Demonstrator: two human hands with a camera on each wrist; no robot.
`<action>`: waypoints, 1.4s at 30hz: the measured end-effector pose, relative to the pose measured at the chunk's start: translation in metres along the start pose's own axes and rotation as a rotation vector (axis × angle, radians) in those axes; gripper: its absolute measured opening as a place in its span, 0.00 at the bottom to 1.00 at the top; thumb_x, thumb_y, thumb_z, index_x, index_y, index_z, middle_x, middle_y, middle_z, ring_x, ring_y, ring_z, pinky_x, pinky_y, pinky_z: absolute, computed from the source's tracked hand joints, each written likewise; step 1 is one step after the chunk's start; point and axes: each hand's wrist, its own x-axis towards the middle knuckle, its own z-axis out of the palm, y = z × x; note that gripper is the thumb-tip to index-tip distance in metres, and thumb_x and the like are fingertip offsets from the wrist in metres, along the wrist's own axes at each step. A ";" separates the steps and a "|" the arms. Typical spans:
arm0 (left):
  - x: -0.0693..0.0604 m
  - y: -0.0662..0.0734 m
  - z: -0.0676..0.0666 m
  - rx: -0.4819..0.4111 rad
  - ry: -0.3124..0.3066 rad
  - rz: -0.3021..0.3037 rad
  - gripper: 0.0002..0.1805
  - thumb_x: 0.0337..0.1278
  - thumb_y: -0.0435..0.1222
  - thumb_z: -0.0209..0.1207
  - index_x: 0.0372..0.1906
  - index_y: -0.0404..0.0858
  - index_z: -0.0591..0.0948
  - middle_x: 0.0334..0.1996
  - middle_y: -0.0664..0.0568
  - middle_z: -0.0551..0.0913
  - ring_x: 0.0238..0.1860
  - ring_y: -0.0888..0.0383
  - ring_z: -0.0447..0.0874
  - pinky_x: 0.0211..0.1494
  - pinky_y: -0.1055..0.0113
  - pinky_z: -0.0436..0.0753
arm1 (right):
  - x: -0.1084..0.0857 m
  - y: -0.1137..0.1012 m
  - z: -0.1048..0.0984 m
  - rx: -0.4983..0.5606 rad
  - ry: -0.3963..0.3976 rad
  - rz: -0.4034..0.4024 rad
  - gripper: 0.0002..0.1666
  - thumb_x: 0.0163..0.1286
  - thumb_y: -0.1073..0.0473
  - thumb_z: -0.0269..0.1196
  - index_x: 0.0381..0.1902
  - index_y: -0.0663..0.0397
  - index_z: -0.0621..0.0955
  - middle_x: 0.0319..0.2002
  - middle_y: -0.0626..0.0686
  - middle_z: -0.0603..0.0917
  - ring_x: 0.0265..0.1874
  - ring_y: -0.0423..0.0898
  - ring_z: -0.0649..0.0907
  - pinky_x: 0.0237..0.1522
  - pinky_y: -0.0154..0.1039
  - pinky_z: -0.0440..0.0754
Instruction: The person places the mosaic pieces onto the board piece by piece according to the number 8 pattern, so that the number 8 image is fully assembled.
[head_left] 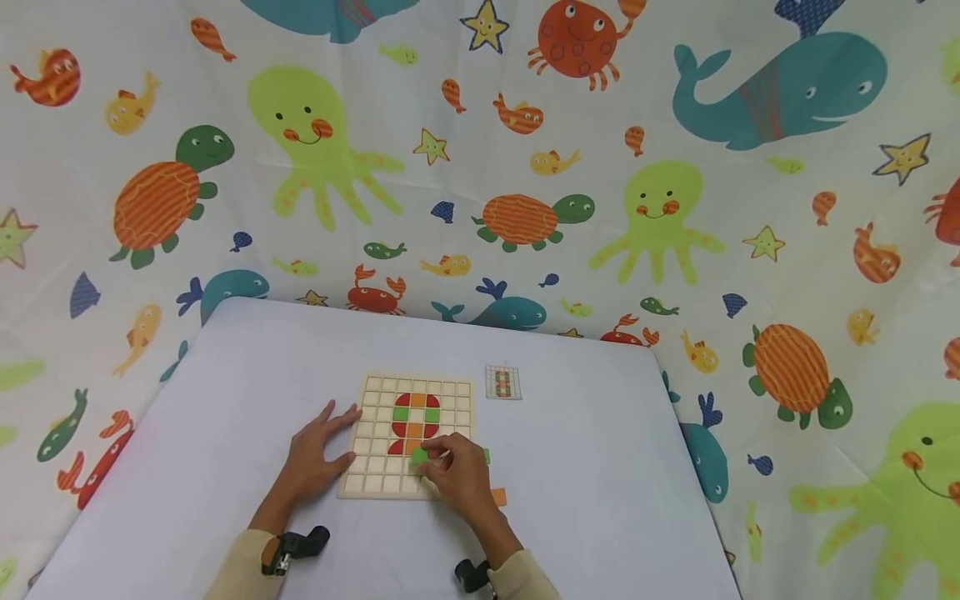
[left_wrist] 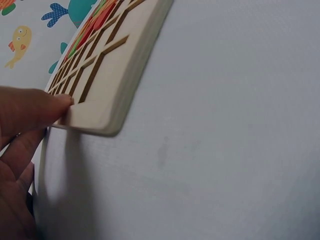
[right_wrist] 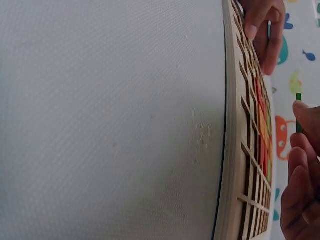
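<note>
A square wooden grid board (head_left: 363,490) lies on the table, with red, green and orange tiles (head_left: 416,400) set in its middle cells. My right hand (head_left: 459,477) pinches a green tile (head_left: 417,456) between thumb and fingertips, over the lower middle of the board. In the right wrist view this green tile (right_wrist: 299,97) appears edge-on and apart from the grid. At the board's left side is my left hand (head_left: 315,454), its fingers spread and fairly straight. The left wrist view shows its thumb (left_wrist: 57,106) touching the board's rim (left_wrist: 102,112); its other fingers are partly hidden.
A small pattern card (head_left: 503,382) lies beyond the board's upper right corner. Beside my right hand, a green piece (head_left: 487,456) and an orange piece (head_left: 498,497) show partly at the board's right edge. A curtain with sea animals (head_left: 420,108) hangs behind the white table (head_left: 600,467).
</note>
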 end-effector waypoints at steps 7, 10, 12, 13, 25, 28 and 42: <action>-0.002 -0.001 0.002 -0.006 0.015 0.020 0.39 0.55 0.31 0.72 0.75 0.42 0.76 0.79 0.37 0.69 0.82 0.26 0.55 0.76 0.19 0.54 | 0.000 -0.003 0.006 -0.052 0.035 0.025 0.16 0.59 0.61 0.81 0.46 0.47 0.93 0.33 0.43 0.85 0.27 0.31 0.75 0.29 0.26 0.77; -0.001 -0.002 0.002 -0.004 0.023 0.023 0.39 0.55 0.31 0.72 0.75 0.42 0.77 0.79 0.38 0.69 0.82 0.27 0.55 0.76 0.19 0.54 | 0.001 -0.003 0.009 -0.091 0.046 0.046 0.16 0.58 0.60 0.81 0.45 0.45 0.93 0.32 0.41 0.84 0.27 0.30 0.73 0.27 0.26 0.73; -0.001 -0.002 0.001 0.000 0.025 0.021 0.39 0.55 0.31 0.72 0.75 0.42 0.77 0.79 0.37 0.69 0.82 0.27 0.55 0.76 0.19 0.55 | 0.001 -0.005 0.011 -0.109 0.050 0.056 0.15 0.57 0.59 0.82 0.44 0.45 0.93 0.31 0.40 0.84 0.26 0.31 0.72 0.26 0.27 0.71; -0.001 -0.002 0.001 0.002 0.025 0.022 0.39 0.55 0.31 0.72 0.74 0.42 0.77 0.79 0.37 0.69 0.82 0.26 0.55 0.75 0.19 0.55 | 0.000 -0.005 0.013 -0.118 0.053 0.058 0.15 0.57 0.59 0.82 0.43 0.45 0.93 0.30 0.39 0.83 0.26 0.31 0.72 0.26 0.27 0.70; -0.002 -0.003 0.001 0.009 0.032 0.036 0.38 0.55 0.31 0.73 0.74 0.42 0.77 0.79 0.36 0.69 0.81 0.26 0.57 0.74 0.19 0.55 | 0.003 -0.018 0.032 -0.148 -0.003 0.093 0.13 0.57 0.57 0.81 0.42 0.43 0.93 0.28 0.36 0.81 0.26 0.31 0.72 0.27 0.29 0.70; -0.002 -0.003 0.001 0.012 0.032 0.036 0.38 0.55 0.31 0.73 0.74 0.42 0.77 0.79 0.36 0.69 0.82 0.26 0.57 0.75 0.20 0.55 | 0.003 -0.020 0.038 -0.173 -0.007 0.088 0.14 0.57 0.55 0.82 0.42 0.43 0.93 0.27 0.36 0.81 0.27 0.31 0.72 0.29 0.29 0.70; -0.002 0.000 -0.001 0.012 0.015 0.013 0.38 0.57 0.31 0.72 0.75 0.42 0.76 0.80 0.35 0.66 0.82 0.26 0.55 0.76 0.20 0.52 | -0.001 -0.030 0.050 -0.318 0.040 0.028 0.16 0.57 0.52 0.83 0.44 0.43 0.94 0.26 0.37 0.82 0.27 0.30 0.73 0.31 0.29 0.71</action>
